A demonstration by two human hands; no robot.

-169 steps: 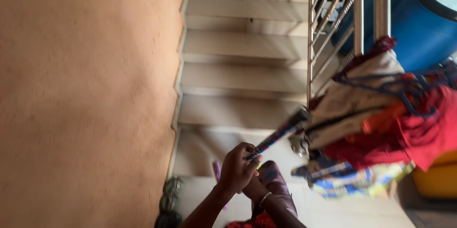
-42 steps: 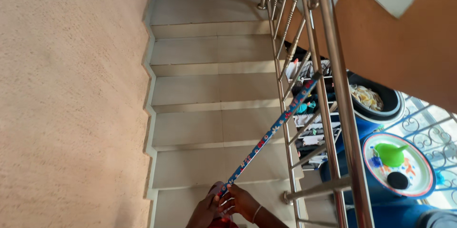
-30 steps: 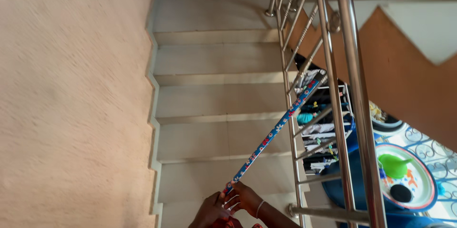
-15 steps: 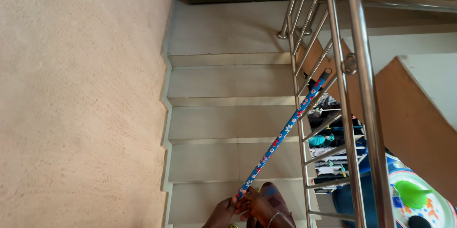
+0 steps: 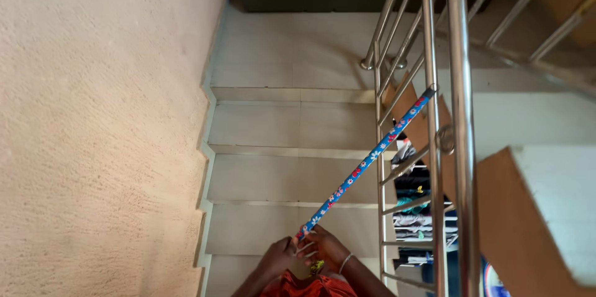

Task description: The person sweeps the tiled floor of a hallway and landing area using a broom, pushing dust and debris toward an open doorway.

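A long thin stick (image 5: 363,163) wrapped in blue floral pattern slants up from the bottom centre to the metal stair railing (image 5: 434,135); its far tip lies among the rails. My left hand (image 5: 278,258) and my right hand (image 5: 328,247) are both closed around the stick's lower end, close together. A thin bangle sits on my right wrist. Orange cloth shows just below my hands.
Pale tiled stairs (image 5: 292,179) climb to a landing (image 5: 298,49) with a dark doorway. A rough beige wall (image 5: 93,135) fills the left. Behind the rails, clothes (image 5: 413,210) hang below, next to a brown and white stair flank (image 5: 534,210).
The view has tilted upward along the stairs, so the landing and doorway now show. The stick's tip has risen along the railing. Both hands stay on its lower end.
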